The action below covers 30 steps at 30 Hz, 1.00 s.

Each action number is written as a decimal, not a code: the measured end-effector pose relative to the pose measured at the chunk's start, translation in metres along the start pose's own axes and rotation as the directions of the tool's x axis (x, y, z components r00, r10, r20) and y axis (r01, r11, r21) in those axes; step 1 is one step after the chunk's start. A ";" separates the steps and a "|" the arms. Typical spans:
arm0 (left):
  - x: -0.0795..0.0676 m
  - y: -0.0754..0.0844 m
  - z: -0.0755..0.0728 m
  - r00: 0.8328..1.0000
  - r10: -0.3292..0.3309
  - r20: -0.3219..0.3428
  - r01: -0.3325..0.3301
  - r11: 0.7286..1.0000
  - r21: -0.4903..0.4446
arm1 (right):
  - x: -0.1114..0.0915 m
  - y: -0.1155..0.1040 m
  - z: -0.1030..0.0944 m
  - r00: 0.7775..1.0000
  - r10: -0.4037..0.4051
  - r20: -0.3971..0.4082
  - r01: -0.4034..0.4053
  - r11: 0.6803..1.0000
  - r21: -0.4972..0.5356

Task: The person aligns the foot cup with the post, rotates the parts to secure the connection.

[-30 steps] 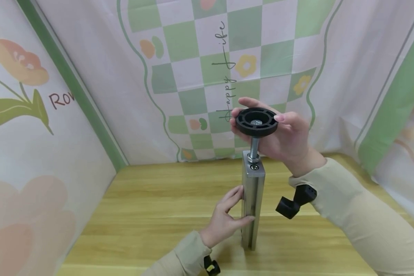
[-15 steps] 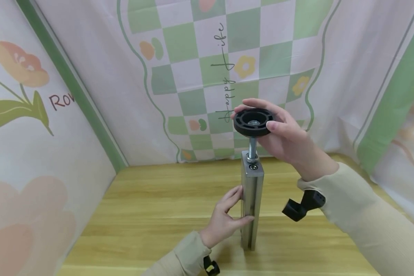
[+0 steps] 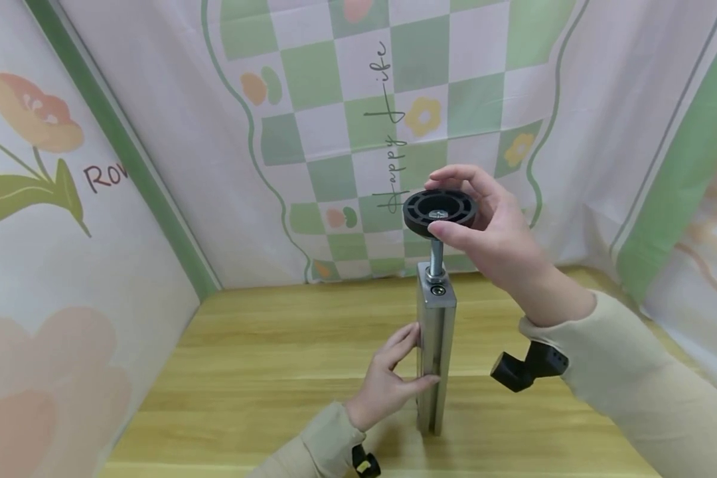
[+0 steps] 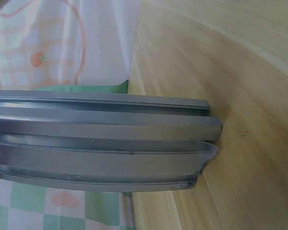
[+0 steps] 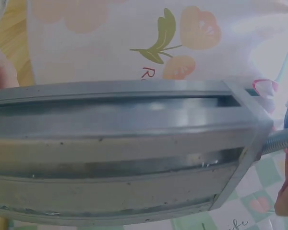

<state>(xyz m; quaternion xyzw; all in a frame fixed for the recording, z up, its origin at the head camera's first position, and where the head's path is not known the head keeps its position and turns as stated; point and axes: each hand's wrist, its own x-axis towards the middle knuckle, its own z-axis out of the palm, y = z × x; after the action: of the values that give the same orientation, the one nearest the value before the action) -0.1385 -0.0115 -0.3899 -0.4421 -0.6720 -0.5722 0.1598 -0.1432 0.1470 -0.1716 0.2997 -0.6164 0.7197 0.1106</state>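
An aluminium profile (image 3: 436,352) with long grooves stands upright on the wooden table. My left hand (image 3: 385,385) holds it low on its side, thumb across the front and fingers behind the left edge. On its top is an end plate (image 3: 444,300) with a screw. From the plate rises a threaded rod (image 3: 437,252) with a nut at its base, bearing a black round levelling foot (image 3: 417,222). My right hand (image 3: 502,245) grips the foot's rim, thumb at the front and fingers at the back. In the left wrist view the profile's lower end (image 4: 173,129) meets the tabletop.
The wooden tabletop (image 3: 263,358) reaches back to a curtain (image 3: 311,119) with green checks and flowers. Another printed curtain (image 3: 66,252) hangs along the left, and more cloth (image 3: 663,199) hangs on the right. Each wrist carries a small black mount (image 3: 528,368).
My right thumb has travelled along the foot's rim from the right side to the front, while the fingers shifted right at the back. My left hand and the profile stay put.
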 end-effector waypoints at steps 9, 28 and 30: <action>-0.001 -0.001 0.000 1.000 -0.010 -0.008 0.010 1.000 -0.012 | -0.001 -0.007 0.012 0.991 -0.072 -0.111 0.035 0.952 -0.305; 0.000 -0.002 0.000 1.000 0.023 -0.007 -0.023 1.000 -0.010 | -0.001 -0.001 0.016 0.972 -0.184 -0.145 0.138 0.949 -0.283; 0.001 -0.002 0.000 0.999 0.033 -0.005 -0.033 0.999 -0.008 | 0.002 0.003 0.012 0.979 -0.160 -0.128 0.150 0.985 -0.085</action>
<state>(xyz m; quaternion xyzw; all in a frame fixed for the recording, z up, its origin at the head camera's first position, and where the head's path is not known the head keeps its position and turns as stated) -0.1406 -0.0112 -0.3909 -0.4524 -0.6619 -0.5733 0.1692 -0.1431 0.1348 -0.1718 0.2934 -0.6089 0.7037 0.2189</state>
